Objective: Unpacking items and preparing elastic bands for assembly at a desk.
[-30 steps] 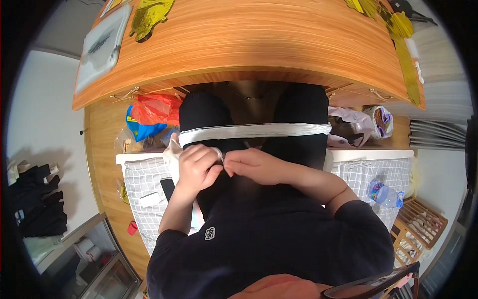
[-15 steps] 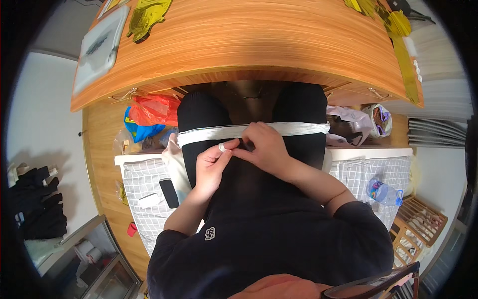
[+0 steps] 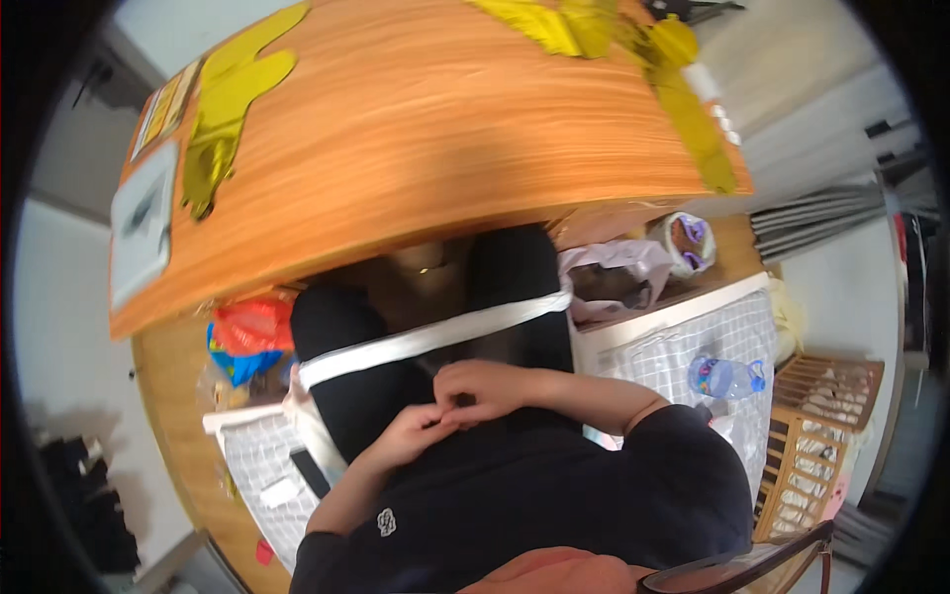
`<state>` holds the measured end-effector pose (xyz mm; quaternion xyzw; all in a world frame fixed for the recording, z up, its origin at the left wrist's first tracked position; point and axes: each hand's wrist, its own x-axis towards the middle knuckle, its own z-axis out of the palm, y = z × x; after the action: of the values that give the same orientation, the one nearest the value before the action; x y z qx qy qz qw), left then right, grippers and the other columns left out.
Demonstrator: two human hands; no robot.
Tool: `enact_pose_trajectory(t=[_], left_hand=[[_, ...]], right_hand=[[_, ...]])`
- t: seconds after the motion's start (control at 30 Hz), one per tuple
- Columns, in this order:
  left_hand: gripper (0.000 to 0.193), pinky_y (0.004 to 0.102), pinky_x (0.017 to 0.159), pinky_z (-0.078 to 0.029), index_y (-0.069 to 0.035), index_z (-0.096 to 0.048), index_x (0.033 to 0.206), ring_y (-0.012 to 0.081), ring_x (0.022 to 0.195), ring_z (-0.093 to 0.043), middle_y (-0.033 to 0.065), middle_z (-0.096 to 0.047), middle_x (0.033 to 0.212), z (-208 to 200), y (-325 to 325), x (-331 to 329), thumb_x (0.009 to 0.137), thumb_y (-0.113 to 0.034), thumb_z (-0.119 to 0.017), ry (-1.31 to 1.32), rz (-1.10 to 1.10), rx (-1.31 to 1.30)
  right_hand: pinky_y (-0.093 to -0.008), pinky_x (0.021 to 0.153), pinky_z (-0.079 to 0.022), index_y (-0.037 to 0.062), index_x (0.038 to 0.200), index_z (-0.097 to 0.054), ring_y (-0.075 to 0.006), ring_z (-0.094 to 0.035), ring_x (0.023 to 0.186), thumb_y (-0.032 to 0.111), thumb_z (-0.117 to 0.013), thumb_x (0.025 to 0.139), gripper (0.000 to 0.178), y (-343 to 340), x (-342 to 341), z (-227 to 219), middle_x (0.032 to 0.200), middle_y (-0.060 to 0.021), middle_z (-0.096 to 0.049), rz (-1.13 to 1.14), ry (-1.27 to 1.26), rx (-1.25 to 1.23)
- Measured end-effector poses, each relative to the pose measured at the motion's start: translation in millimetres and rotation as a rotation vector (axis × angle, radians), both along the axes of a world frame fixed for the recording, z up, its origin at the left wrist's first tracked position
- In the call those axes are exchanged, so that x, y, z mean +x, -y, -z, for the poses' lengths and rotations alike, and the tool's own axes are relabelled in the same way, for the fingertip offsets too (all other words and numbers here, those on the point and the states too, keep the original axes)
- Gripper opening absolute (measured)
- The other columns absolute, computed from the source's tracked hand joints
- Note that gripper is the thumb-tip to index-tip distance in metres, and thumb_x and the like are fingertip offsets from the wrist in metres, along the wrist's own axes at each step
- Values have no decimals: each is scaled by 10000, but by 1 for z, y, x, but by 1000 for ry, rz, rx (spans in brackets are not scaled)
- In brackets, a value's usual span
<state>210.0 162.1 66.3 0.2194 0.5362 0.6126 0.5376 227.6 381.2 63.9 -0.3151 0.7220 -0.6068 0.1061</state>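
Observation:
A white band (image 3: pixel 426 341), perhaps of cord or cloth strands, stretches across both of my knees in black trousers. Just behind it, close to my body, my hands meet over my lap. My left hand (image 3: pixel 406 437) is closed, its fingertips pinched together against those of the other hand. Curled above it is my right hand (image 3: pixel 481 387), closed as well, with thumb and fingers bent inward. Whatever lies between the fingertips is too small or hidden to make out. Neither hand touches the white band.
Ahead stands a wooden desk (image 3: pixel 396 148) with yellow foil balloons (image 3: pixel 220 124) and a pale tray (image 3: pixel 144 223). Bags, one red (image 3: pixel 252 325) and one pinkish (image 3: pixel 618 272), sit below it. Beside me are a phone (image 3: pixel 310 473), a plastic bottle (image 3: pixel 725 377) and a wooden rack (image 3: pixel 811 436).
My view has turned and shifted, so the desk now slants. My hands have drawn back from the white band toward my body. The small white thing at my left fingertips no longer shows.

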Motion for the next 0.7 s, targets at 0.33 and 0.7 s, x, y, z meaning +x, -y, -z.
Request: enact_pose_trajectory(t=[0.33,0.7], left_hand=[[137,257,882,-490,-10,-515,1059,173,982,-650,134,-669,1040,13,-41,11,935,8,-572,133,-105,2],[281,292,774,-541,-65,-349,1080,216,921,-672,206,-634,1106,16,-70,-13,925,38,-560,152,-159,0]], right_hand=[[-287,617,-451,43,800,-555,-154,-581,698,224,-655,910,234,-38,27,2,770,-65,-580,80,159,-15],[-307,763,-504,41,993,-700,-173,-635,885,132,-686,876,149,-86,43,-13,966,-78,-654,237,429,-92]])
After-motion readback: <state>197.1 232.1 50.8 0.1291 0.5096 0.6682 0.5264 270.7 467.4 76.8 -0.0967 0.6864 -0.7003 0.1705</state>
